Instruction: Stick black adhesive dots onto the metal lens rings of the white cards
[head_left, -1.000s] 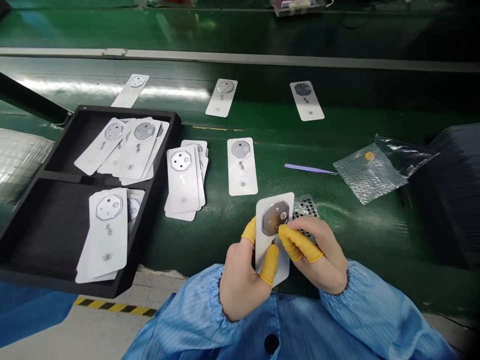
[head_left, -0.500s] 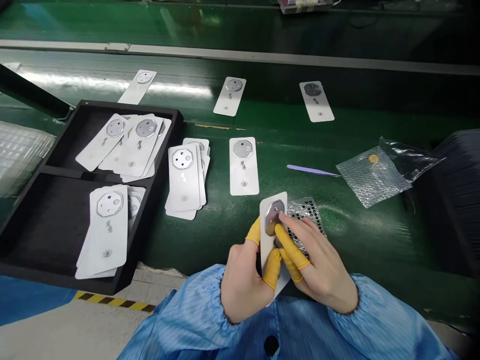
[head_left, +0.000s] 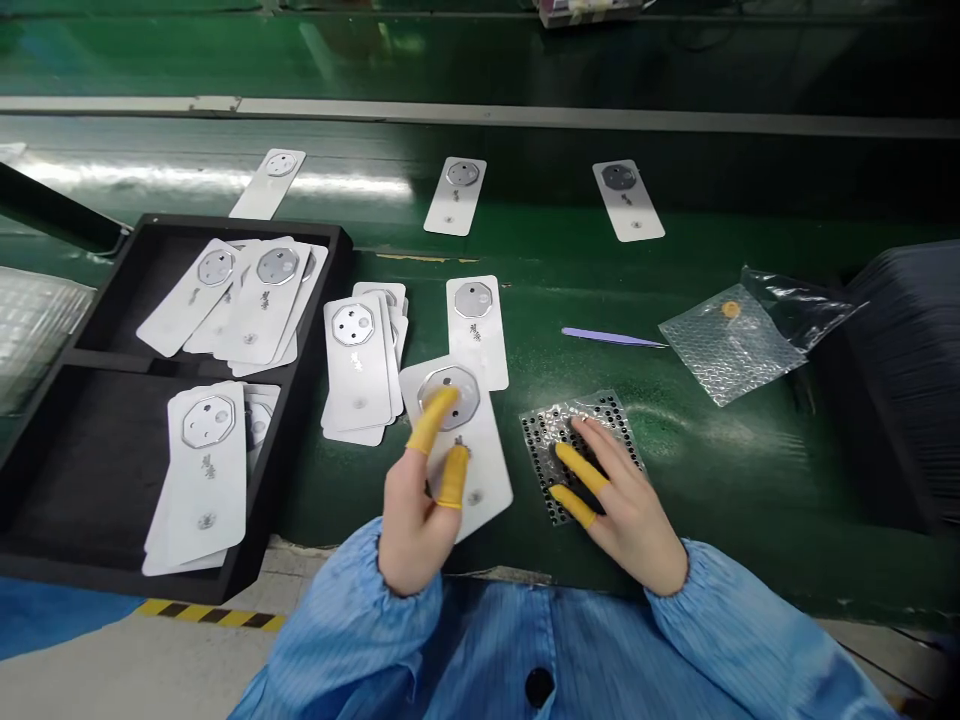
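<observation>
My left hand (head_left: 420,500), in yellow finger cots, holds a white rectangular panel (head_left: 487,480) with a shiny octagonal inset (head_left: 467,385). Its index finger and thumb lie over the panel's face; the other fingers are hidden. The panel slants, its upper end in front of another white panel (head_left: 480,335). To the right, my right hand (head_left: 611,495) has its fingers spread over a clear sheet dotted with small black pieces (head_left: 534,460). Two of its fingers wear yellow cots. Whether a tiny piece sticks to a fingertip is too small to tell.
Stacked white panels (head_left: 358,370) lie left of centre, beside a black divided tray (head_left: 67,450) with more panels. Purple tweezers (head_left: 611,337) and a bubble-wrap bag (head_left: 724,350) lie to the right. Several panels (head_left: 455,195) sit farther back. Dark stacked sheets (head_left: 911,370) stand far right.
My left hand has moved left with the panel, tipping it leftward. My right hand has left the panel and spread over the dotted sheet. The view has shifted slightly.
</observation>
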